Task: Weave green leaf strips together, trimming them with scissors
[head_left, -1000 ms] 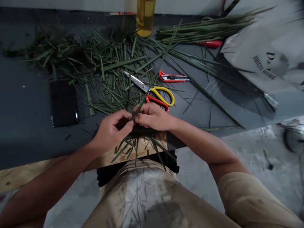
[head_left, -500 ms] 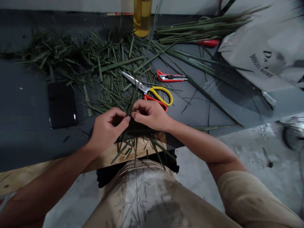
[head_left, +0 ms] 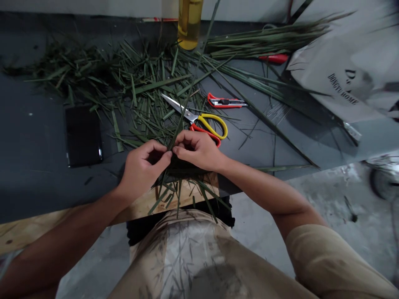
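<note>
Close together above the table's front edge, my left hand [head_left: 141,168] and my right hand [head_left: 198,150] both pinch a long green leaf strip [head_left: 178,131]. It slants up and away between my fingertips; its lower part is partly hidden by the hands. Just beyond my right hand lie scissors [head_left: 193,117] with one yellow and one red handle, blades slightly parted or closed, I cannot tell. A red utility knife [head_left: 227,101] rests farther back. Cut leaf pieces [head_left: 156,120] are heaped behind my hands, and a few more hang over the wooden edge [head_left: 156,203] below them.
A black phone [head_left: 83,136] lies left of the heap. At the back stand a bottle of yellow liquid [head_left: 188,27] and a bundle of long leaves [head_left: 264,39] beside a red-handled item [head_left: 274,58]. A white printed bag [head_left: 343,79] sits at the right.
Both hands keep nearly the same pinch on the leaf strip. The view has shifted slightly, so the table items sit a little farther right.
</note>
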Available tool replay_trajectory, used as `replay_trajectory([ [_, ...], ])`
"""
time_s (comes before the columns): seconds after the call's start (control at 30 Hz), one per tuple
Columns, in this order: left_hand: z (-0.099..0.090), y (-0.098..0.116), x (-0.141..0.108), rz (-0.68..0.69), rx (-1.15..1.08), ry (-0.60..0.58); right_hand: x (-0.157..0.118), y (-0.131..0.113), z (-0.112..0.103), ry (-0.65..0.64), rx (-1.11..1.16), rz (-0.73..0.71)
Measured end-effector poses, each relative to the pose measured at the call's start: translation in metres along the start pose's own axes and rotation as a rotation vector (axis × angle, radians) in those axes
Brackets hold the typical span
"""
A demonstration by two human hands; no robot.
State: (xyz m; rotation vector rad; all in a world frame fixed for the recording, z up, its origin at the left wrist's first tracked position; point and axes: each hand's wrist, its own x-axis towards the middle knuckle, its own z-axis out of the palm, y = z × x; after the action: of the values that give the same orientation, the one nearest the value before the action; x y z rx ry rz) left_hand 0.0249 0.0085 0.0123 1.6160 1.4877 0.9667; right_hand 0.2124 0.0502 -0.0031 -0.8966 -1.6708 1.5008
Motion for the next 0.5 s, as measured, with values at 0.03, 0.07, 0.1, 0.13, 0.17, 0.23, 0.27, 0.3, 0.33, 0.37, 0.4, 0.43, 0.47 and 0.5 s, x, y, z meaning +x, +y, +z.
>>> replay_trajectory([
  [0.03,-0.0001,0.0003,-0.0003,0.003,0.007,0.001,-0.0002,0.0002,0.0,-0.001,-0.002,0.005],
  [0.07,-0.0002,0.0006,-0.0007,0.005,0.015,0.002,-0.0003,0.0004,0.0,0.0,-0.005,0.01],
  [0.1,-0.0003,0.0009,-0.0011,0.008,0.022,0.003,-0.0006,0.0004,0.0,0.003,-0.008,0.015],
  [0.13,-0.0005,0.0011,-0.0016,0.011,0.029,0.003,-0.0008,0.0004,0.0001,0.006,-0.011,0.018],
  [0.17,-0.0007,0.0012,-0.0021,0.015,0.035,0.003,-0.001,0.0003,0.0002,0.009,-0.013,0.02],
  [0.23,-0.001,0.0013,-0.0028,0.025,0.043,0.002,-0.0013,-0.0004,0.0004,0.007,-0.009,0.018],
  [0.27,-0.0011,0.0012,-0.0031,0.028,0.046,0.004,-0.0014,-0.0008,0.0004,0.002,-0.006,0.017],
  [0.3,-0.0012,0.0012,-0.0033,0.028,0.049,0.006,-0.0015,-0.0013,0.0004,-0.004,-0.003,0.018],
  [0.33,-0.0012,0.0013,-0.0034,0.027,0.05,0.008,-0.0016,-0.0018,0.0004,-0.009,-0.001,0.018],
  [0.37,-0.0012,0.0015,-0.0035,0.024,0.052,0.007,-0.0017,-0.0021,0.0004,-0.009,0.0,0.017],
  [0.4,-0.0012,0.0019,-0.0035,0.022,0.052,0.003,-0.0019,-0.0024,0.0006,-0.004,0.0,0.017],
  [0.43,-0.0011,0.0023,-0.0036,0.019,0.05,-0.004,-0.0021,-0.0025,0.0009,0.005,-0.001,0.016],
  [0.47,-0.001,0.0028,-0.0036,0.018,0.046,-0.017,-0.0024,-0.0026,0.0013,0.017,-0.003,0.016],
  [0.5,-0.0008,0.0032,-0.0037,0.018,0.041,-0.03,-0.0028,-0.0026,0.0019,0.03,-0.007,0.02],
])
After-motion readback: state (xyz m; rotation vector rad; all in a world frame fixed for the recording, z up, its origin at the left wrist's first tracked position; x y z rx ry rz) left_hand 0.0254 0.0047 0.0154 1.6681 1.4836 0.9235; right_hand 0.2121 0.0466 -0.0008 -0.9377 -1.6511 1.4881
